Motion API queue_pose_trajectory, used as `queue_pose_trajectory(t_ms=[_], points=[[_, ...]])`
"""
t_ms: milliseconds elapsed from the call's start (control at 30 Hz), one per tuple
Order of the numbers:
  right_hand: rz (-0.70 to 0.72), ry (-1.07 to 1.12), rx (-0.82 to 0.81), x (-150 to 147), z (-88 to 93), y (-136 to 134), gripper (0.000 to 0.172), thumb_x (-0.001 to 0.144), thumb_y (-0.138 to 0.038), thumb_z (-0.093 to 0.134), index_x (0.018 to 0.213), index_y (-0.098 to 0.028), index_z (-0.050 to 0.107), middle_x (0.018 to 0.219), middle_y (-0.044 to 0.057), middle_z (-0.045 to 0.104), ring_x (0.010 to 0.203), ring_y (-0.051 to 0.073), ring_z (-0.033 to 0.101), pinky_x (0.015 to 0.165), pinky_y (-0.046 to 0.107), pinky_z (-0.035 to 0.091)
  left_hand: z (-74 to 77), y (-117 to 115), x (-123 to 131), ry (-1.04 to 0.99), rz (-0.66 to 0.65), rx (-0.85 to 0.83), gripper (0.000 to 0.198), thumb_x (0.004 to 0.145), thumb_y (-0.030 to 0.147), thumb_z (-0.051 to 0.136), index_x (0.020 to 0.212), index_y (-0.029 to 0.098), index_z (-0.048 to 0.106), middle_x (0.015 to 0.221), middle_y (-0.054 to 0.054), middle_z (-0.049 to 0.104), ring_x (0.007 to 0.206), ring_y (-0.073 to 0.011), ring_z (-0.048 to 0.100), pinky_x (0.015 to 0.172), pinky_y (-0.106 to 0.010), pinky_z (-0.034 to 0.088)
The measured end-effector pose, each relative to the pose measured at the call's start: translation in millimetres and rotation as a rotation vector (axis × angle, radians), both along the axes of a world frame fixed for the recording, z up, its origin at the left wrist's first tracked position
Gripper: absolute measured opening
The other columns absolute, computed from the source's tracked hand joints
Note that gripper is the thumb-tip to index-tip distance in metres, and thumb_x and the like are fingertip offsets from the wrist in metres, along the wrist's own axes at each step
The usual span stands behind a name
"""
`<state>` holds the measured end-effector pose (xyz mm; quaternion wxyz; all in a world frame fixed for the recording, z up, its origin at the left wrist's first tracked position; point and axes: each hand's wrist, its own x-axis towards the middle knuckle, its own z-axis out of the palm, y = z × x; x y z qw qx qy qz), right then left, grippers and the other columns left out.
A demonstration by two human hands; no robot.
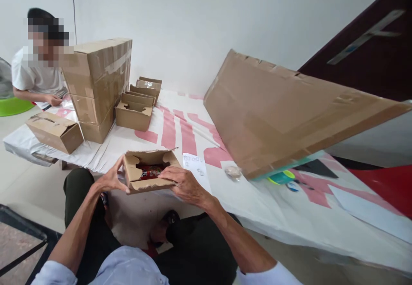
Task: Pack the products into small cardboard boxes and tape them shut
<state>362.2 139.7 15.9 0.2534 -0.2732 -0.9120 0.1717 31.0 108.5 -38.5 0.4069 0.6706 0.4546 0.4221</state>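
A small open cardboard box is held at the table's near edge, tilted toward me. My left hand grips its left end, thumb low and fingers behind the upper corner. Across the right side of the box lies my right hand, its fingers reaching over the opening. Inside the box, a red patterned packet shows partly; my right fingertips are at its right end, and whether they pinch it I cannot tell. Just behind the box, a white paper with handwriting lies on the table.
Taped cardboard boxes stand stacked at left, with open boxes beside them and a closed box in front. A big cardboard panel leans at right. A green tape roll lies below it. Another person sits far left.
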Motion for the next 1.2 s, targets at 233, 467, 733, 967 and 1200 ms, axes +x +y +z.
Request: queue_pose_trajectory(t_ms=[233, 467, 733, 967, 1200], points=[[-0.067, 0.188, -0.204, 31, 2.6, 9, 0.014, 0.091, -0.021, 0.070, 0.097, -0.023, 0.082, 0.099, 0.008, 0.083, 0.097, 0.027, 0.079, 0.091, 0.039, 0.064, 11.9, 1, 32, -0.033, 0.004, 0.026, 0.144, 0.053, 0.046, 0.103, 0.171, 0.018, 0.026, 0.172, -0.025, 0.038, 0.159, -0.0471, 0.037, 0.129, -0.060, 0.033], [-0.101, 0.227, -0.231, 35, 2.5, 5, 0.014, 0.090, -0.025, 0.070, 0.097, -0.024, 0.083, 0.101, 0.010, 0.084, 0.100, 0.029, 0.080, 0.094, 0.045, 0.065, 30.4, 0, 36, 0.017, -0.002, 0.039, 0.133, 0.053, 0.046, 0.102, 0.165, 0.018, 0.036, 0.160, -0.021, 0.052, 0.151, -0.0458, 0.046, 0.125, -0.058, 0.038], [-0.094, 0.221, -0.212, 36, -2.4, 6, 0.014, 0.093, -0.026, 0.070, 0.099, -0.023, 0.082, 0.102, 0.010, 0.084, 0.099, 0.028, 0.081, 0.092, 0.042, 0.066, 47.4, -7, 32, 0.109, 0.012, 0.092, 0.118, 0.060, 0.044, 0.098, 0.161, 0.021, 0.041, 0.157, -0.017, 0.054, 0.147, -0.0439, 0.050, 0.127, -0.057, 0.036], [-0.042, 0.057, 0.063, 14, -11.1, -19, 0.027, 0.094, -0.020, 0.069, 0.119, -0.021, 0.079, 0.112, 0.014, 0.081, 0.107, 0.030, 0.077, 0.096, 0.048, 0.065, 44.4, -15, 27, 0.107, 0.015, 0.169, 0.119, 0.066, 0.036, 0.093, 0.167, 0.024, 0.031, 0.166, -0.019, 0.041, 0.153, -0.0439, 0.043, 0.125, -0.060, 0.040], [-0.037, -0.167, 0.082, -12, -4.8, -47, 0.057, 0.092, -0.033, 0.081, 0.145, -0.019, 0.067, 0.135, 0.017, 0.074, 0.124, 0.035, 0.071, 0.106, 0.056, 0.062, 26.0, -36, 10, 0.043, 0.075, 0.083, 0.114, 0.068, 0.036, 0.096, 0.161, 0.030, 0.031, 0.172, -0.022, 0.035, 0.160, -0.0432, 0.037, 0.120, -0.060, 0.045]])
